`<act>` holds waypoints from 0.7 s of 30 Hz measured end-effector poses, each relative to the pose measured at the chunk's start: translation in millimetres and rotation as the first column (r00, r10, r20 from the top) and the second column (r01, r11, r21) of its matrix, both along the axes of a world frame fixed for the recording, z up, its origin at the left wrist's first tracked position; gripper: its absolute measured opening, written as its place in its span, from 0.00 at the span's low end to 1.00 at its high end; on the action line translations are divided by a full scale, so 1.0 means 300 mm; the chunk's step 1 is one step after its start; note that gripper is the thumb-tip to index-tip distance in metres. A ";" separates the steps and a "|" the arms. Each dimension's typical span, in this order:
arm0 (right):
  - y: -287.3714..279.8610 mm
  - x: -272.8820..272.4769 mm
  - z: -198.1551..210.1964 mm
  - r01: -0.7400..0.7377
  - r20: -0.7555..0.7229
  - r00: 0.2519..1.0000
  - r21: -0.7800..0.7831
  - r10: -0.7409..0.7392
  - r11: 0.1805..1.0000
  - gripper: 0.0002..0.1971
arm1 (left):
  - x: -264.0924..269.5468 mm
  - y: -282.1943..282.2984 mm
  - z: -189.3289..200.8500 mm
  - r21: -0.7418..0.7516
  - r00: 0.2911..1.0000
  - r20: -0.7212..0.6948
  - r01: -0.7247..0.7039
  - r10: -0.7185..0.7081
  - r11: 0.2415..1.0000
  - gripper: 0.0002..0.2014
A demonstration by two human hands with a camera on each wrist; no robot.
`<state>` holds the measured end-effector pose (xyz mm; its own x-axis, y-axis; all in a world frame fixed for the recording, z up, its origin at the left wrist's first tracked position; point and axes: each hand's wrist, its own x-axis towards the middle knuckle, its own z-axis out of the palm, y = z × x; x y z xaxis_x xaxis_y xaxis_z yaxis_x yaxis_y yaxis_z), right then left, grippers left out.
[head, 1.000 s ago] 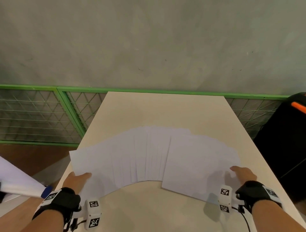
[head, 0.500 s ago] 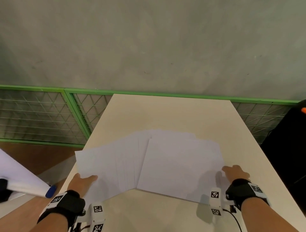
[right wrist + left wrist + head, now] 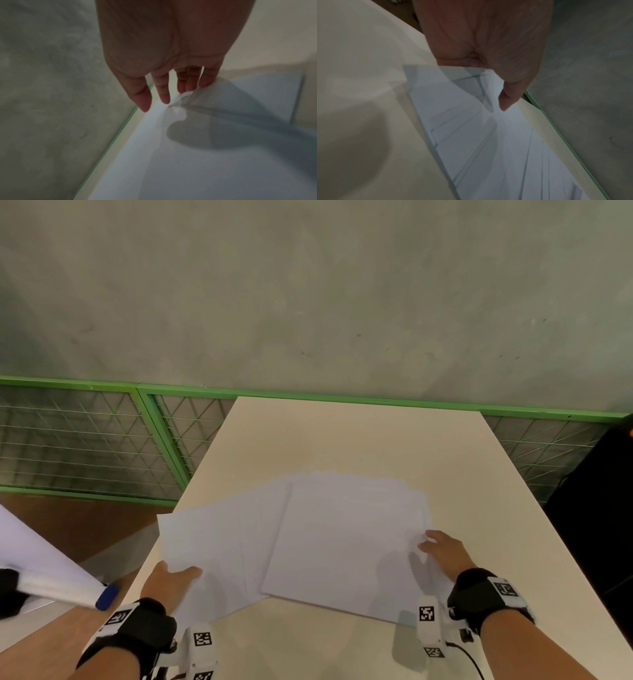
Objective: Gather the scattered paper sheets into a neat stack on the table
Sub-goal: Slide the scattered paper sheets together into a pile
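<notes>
**Fanned sheets held at both ends on the beige table**

The paper sheets (image 3: 308,535) lay on the near half of the table (image 3: 359,440) in a partly closed fan. On the right side they overlapped closely under one top sheet, while on the left their edges stepped out toward the table's left rim. The left wrist view showed those stepped edges (image 3: 471,135) running away from the hand.

The left hand (image 3: 171,580) held the near left corner of the fan. Its thumb lay on top of the paper, and the other fingers were hidden under the sheets or over the table edge, so it appeared to pinch that corner. The right hand (image 3: 445,549) rested at the right edge of the pile with its fingers straight and slightly spread. In the right wrist view the fingertips (image 3: 164,98) touched a lifted, crumpled bit of paper edge (image 3: 181,97), pressing rather than gripping.

Both wrists wore black straps carrying white camera units with printed square markers. Beyond the table stood a green-framed wire mesh fence (image 3: 85,440) against a grey concrete wall (image 3: 308,285).
</notes>
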<state>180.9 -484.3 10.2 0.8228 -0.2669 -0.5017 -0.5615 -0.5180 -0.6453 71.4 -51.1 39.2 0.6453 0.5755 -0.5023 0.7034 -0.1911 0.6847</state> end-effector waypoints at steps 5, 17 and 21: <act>0.097 -0.022 0.024 -0.131 -0.041 0.991 -0.139 0.126 0.982 0.33 | -0.004 -0.003 0.001 -0.001 1.000 0.011 -0.002 0.002 1.000 0.31; 0.268 -0.016 0.050 -0.395 -0.126 0.919 -0.270 0.375 0.878 0.40 | 0.021 -0.033 -0.027 -0.195 0.994 0.069 -0.064 0.079 0.979 0.33; 0.284 -0.027 0.037 -0.361 -0.123 0.933 -0.331 0.339 0.872 0.43 | 0.024 -0.045 -0.024 -0.214 0.994 0.076 -0.065 0.083 0.975 0.33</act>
